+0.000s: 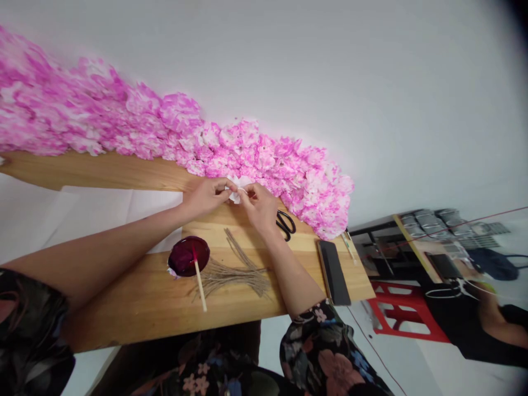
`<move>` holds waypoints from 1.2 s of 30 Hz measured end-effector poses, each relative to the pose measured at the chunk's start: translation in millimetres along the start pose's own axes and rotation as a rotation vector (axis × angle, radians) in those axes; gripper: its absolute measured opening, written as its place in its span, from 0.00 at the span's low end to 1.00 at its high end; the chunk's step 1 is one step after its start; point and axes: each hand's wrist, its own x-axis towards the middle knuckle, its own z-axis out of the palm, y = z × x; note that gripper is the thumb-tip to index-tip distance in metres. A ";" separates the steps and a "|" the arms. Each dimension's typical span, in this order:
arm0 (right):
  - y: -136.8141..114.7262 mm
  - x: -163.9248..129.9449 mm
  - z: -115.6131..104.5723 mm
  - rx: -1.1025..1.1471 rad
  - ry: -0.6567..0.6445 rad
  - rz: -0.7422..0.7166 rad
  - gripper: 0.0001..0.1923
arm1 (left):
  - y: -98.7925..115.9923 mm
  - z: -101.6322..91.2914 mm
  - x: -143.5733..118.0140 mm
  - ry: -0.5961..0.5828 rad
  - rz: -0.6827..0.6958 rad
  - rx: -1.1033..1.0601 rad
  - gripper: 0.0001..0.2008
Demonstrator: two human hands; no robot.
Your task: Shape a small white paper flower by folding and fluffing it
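Note:
A small white paper flower (236,196) is pinched between my two hands above the back of the wooden table (144,308). My left hand (211,195) grips its left side with thumb and forefinger. On the opposite side, the fingertips of my right hand (259,206) are closed on it. Black-handled scissors (285,225) lie just right of my right hand. Nearer my body sits a bowl of dark magenta liquid (186,257), with a brush or stick (201,289) leaning in it. Thin brown stems (243,275) lie in a loose bundle beside the bowl.
Pink and white flowers (181,118) are heaped along the wall. White paper sheets (103,212) cover the table's left side. A phone (333,272) lies near the right edge. Beyond are a red stool (406,311), another table (424,247) and another person's arm (495,313).

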 end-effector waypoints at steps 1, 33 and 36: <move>0.1 0.0 0.3 0.008 0.004 0.002 0.14 | -0.6 0.1 0.1 -0.003 0.005 -0.002 0.10; 1.6 -0.8 4.1 0.123 -0.010 -0.044 0.12 | 4.0 0.3 -0.6 0.057 0.042 -0.033 0.14; 3.3 -1.1 5.7 0.139 -0.012 -0.091 0.12 | 4.6 0.1 -0.6 0.059 0.041 -0.046 0.14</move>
